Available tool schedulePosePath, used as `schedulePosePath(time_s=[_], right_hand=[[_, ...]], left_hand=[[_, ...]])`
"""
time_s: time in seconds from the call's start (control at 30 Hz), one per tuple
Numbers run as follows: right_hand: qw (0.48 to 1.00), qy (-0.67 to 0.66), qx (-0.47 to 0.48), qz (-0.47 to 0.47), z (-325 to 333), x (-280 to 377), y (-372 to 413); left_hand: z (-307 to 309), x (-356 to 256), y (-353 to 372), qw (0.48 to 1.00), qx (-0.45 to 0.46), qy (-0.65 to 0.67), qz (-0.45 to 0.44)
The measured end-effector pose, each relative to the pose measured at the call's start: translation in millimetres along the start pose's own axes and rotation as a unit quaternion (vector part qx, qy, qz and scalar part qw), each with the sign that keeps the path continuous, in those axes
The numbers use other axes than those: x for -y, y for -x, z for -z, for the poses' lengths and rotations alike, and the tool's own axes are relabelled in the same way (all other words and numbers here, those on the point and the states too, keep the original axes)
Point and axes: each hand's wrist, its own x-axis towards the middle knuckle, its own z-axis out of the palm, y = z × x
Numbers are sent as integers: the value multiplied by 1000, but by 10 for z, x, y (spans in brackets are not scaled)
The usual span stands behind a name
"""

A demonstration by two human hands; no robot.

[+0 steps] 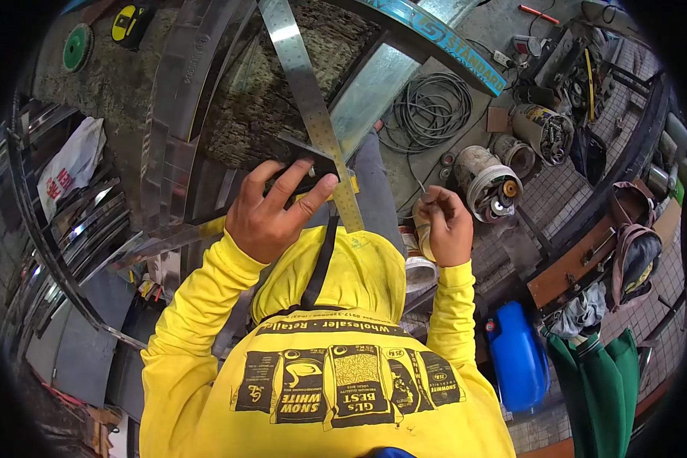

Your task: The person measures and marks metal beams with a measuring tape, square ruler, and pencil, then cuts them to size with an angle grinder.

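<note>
A long steel square ruler (305, 91) slants across the work, its lower end over my lap. A short metal crosspiece (305, 145) meets it near my left hand (271, 210). That hand's index finger and thumb hold the ruler at the crosspiece, the other fingers bent beside it. Under the ruler lie a rough, dark wooden block (259, 99) and a shiny metal bar (374, 91). To the right, my right hand (448, 227) is apart from the ruler, pinching a thin, pointed grey stick (420, 184) whose kind I cannot make out.
Curved metal strips (179, 91) stand at left. A yellow tape measure (130, 25) and a green disc (76, 47) lie at upper left. Coiled cable (427, 111) and a white bucket (477, 172) of parts sit at right. A blue container (517, 355) stands at lower right.
</note>
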Motion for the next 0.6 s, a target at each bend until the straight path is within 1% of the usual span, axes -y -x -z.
schedulePosePath(time_s=[0.1,0.2,0.23,0.33,0.43,0.6], right_hand=[[999,-42,4,34,-121,135,29],[998,-24,50,28,-180,288,64],[998,-33,56,8,-207,391,91],[993,-49,109,18,-214,463,110],[992,-48,120,-11,-208,418,110],[996,-66,63,23,-249,458,129]], left_hand=[[1,-9,-4,1000,-2,0,3],[12,-13,-16,1000,1,1,4],[17,-13,-20,1000,2,1,5],[15,-14,-14,1000,5,1,7],[13,-14,-10,1000,6,-4,5],[35,-26,-29,1000,9,0,10]])
